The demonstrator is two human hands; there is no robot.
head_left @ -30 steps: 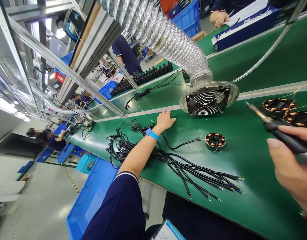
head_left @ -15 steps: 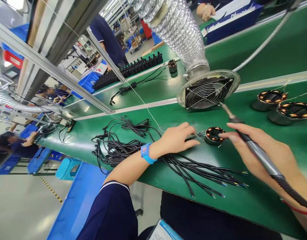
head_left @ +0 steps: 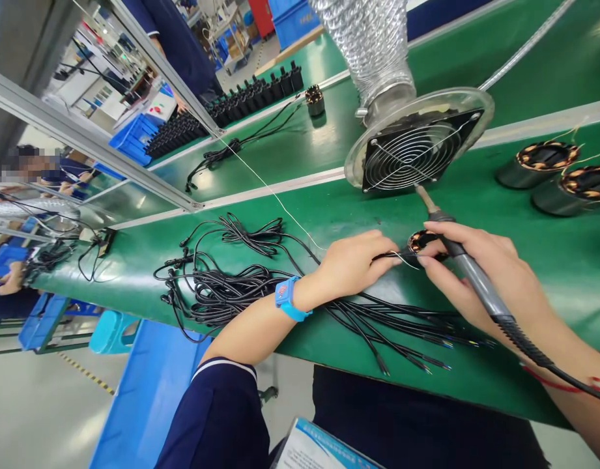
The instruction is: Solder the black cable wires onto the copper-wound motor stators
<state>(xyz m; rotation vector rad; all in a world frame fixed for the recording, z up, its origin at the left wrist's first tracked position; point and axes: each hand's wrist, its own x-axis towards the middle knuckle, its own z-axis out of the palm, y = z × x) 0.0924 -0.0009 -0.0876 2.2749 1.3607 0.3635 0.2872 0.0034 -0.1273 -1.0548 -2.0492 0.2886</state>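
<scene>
My right hand [head_left: 495,280] is wrapped round a soldering iron [head_left: 475,273]; its tip points up and left, just below the fan grille. The same hand's thumb and forefinger are beside a small motor stator [head_left: 419,242] with copper windings, partly covered by the fingers. My left hand [head_left: 361,264], with a blue band on the wrist, is closed in a pinch on a thin strand of solder wire [head_left: 285,205], whose end sticks out towards the stator. A black cable end also runs under these fingertips; whether they grip it is hidden. Black cables [head_left: 231,293] lie beneath the left forearm.
A round fume-extractor fan [head_left: 410,156] on a silver duct [head_left: 372,45] stands just behind my hands. Two larger stators [head_left: 537,166] sit at the right. Beyond the metal rail are another stator [head_left: 315,101] and rows of black parts [head_left: 251,98]. A blue bin [head_left: 148,391] is lower left.
My left hand has closed from spread fingers to a pinch near the stator, with the solder end now showing. The iron has shifted slightly left. The camera view has shifted.
</scene>
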